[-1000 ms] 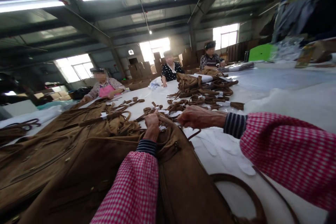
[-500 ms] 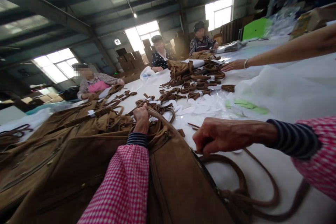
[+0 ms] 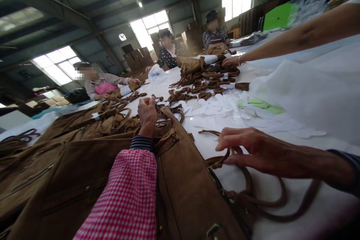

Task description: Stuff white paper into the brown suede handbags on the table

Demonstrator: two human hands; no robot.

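A brown bag with a long zipper lies in front of me on the white table. My left hand is closed above the bag's far end, its fingers curled with the tips together; what they hold, if anything, I cannot make out. At the bag's right side, my right hand has its thumb and fingers apart around a thin brown strap end by the zipper, not gripping it firmly. Below that hand, looped brown handles lie on the table.
More brown bags lie to the left. Ahead are piles of brown straps, white paper pieces and green pieces. Clear plastic sheeting covers the right. A co-worker's arm reaches in; three people work across the table.
My left hand has let go of the bag's end and lifted slightly. My right hand has opened from a fist at the zipper and shifted right. The co-worker's hand has moved left onto the pile.
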